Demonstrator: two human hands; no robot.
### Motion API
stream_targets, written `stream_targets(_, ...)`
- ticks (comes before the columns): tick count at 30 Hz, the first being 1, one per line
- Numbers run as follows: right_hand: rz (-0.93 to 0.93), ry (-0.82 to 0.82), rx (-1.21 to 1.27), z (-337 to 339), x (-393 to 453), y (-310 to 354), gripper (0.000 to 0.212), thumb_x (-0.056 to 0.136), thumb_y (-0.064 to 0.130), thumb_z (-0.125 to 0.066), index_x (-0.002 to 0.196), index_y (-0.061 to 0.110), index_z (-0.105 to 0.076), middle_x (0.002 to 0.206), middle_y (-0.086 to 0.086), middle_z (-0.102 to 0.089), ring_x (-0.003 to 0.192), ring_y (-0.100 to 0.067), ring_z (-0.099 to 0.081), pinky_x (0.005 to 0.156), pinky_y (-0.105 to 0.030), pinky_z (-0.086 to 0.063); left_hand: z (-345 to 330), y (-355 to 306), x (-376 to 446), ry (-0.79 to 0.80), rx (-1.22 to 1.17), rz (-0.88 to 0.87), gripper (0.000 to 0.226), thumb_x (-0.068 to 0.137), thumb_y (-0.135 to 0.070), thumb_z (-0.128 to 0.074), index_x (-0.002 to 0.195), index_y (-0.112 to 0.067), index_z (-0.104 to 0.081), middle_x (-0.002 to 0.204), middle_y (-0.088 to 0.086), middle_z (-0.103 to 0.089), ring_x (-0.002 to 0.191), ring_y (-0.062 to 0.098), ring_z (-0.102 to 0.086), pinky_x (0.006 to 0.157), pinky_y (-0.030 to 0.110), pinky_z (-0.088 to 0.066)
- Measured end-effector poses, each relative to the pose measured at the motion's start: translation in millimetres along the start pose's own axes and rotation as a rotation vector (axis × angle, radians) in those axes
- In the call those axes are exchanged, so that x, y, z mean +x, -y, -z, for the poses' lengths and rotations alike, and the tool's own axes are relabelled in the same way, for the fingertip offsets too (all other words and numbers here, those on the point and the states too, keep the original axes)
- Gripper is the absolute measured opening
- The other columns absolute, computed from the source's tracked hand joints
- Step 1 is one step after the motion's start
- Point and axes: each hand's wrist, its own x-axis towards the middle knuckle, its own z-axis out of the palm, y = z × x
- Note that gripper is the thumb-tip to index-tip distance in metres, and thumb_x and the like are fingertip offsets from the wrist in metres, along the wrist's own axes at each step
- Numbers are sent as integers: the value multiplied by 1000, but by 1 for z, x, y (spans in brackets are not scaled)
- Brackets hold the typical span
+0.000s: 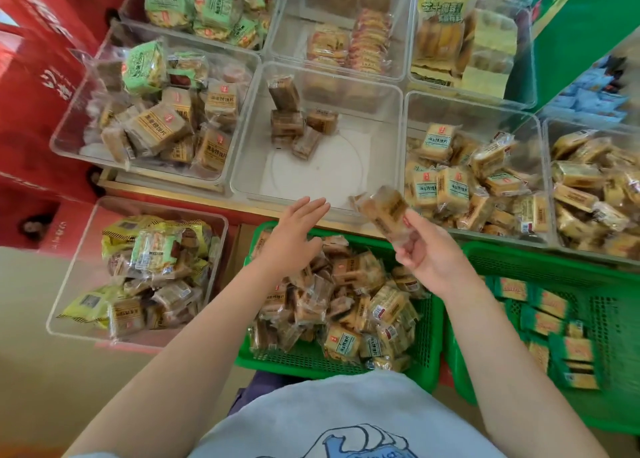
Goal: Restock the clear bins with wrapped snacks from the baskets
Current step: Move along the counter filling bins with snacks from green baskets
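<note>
My right hand [427, 251] pinches a brown wrapped snack [382, 213] and holds it up over the front edge of the middle clear bin [249, 166]. That bin holds only several brown snack packs [294, 121] near its back. My left hand [294, 236] hovers with straight fingers above the green basket [424, 353], which is heaped with wrapped snacks [346, 305]. It holds nothing.
Fuller clear bins surround the middle one: brown and green packs on the left [156, 111], yellow packs on the right [478, 184]. A low clear bin [138, 270] sits at the front left. A second green basket [554, 319] with green-wrapped packs stands to the right. Red cartons line the left side.
</note>
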Motion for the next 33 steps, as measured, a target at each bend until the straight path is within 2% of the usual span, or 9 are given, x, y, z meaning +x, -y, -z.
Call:
stream_targets(5, 259, -378, -935, -42, 56, 24, 24, 97, 30, -65, 118, 22, -56, 103, -1, -68, 67, -11, -66, 57, -25, -56, -1, -1, -3, -5, 26, -12, 67, 94, -12, -54, 155, -28, -30, 162, -16, -23, 149, 2, -4, 124, 36, -14)
stream_targets(7, 273, -376, -1232, -51, 88, 20, 26, 95, 32, -66, 116, 23, -55, 107, -1, -67, 83, -18, -68, 71, -36, -61, 1, -4, -4, -4, 44, -18, 66, 96, -16, -54, 156, -27, -29, 162, -15, -22, 150, 3, -4, 124, 36, -13)
stream_targets(9, 209, -337, -1417, -57, 108, 13, 27, 95, 33, -66, 116, 19, -56, 110, -3, -65, 90, -21, -64, 77, -37, -56, 2, -5, -5, -13, 59, -17, 65, 96, -19, -54, 156, -28, -29, 162, -16, -22, 150, 2, -4, 123, 34, -14)
stream_targets(15, 386, -462, -1300, -57, 80, 3, 17, 98, 24, -59, 112, 14, -62, 96, 3, -63, 84, -15, -58, 68, -24, -44, 2, -3, -5, -11, 53, -7, 66, 96, -17, -54, 156, -29, -29, 162, -18, -21, 149, -1, -3, 120, 32, -13)
stream_targets(19, 384, -384, -1167, -45, 37, -42, 9, 100, 19, -56, 96, 15, -63, 83, 5, -62, 76, -13, -61, 66, -20, -48, 1, -2, -6, -22, 36, -8, 67, 95, -15, -54, 155, -29, -30, 161, -18, -22, 149, -1, -3, 121, 33, -12)
stream_targets(22, 131, -293, -1344, -16, 48, -85, 13, 98, 19, -59, 110, 17, -62, 101, 0, -63, 95, -21, -62, 78, -29, -50, 0, -4, -6, -32, 45, -13, 65, 96, -16, -54, 155, -29, -30, 161, -18, -22, 149, 1, -3, 120, 31, -13)
stream_targets(26, -47, -150, -1602, 9, 71, -117, 56, 93, 13, -63, 146, 17, -45, 145, -9, -42, 136, -30, -35, 107, -42, -41, -2, -1, -5, -48, 76, -28, 65, 95, -16, -55, 155, -29, -31, 161, -18, -24, 149, 1, -4, 118, 27, -10)
stream_targets(30, -54, -124, -1786, 8, 87, -121, 58, 94, 17, -64, 148, 16, -44, 146, -8, -45, 135, -31, -36, 106, -44, -40, -5, 3, -4, -67, 90, -37, 68, 94, -13, -55, 155, -29, -31, 161, -17, -24, 150, 2, -4, 119, 26, -8)
stream_targets(33, -90, -85, -1717, 4, 81, -106, 60, 89, 31, -71, 142, 14, -50, 139, -7, -52, 129, -29, -43, 102, -42, -43, -8, 2, -5, -60, 87, -29, 68, 95, -15, -55, 156, -29, -30, 162, -17, -22, 150, 2, -3, 120, 29, -9)
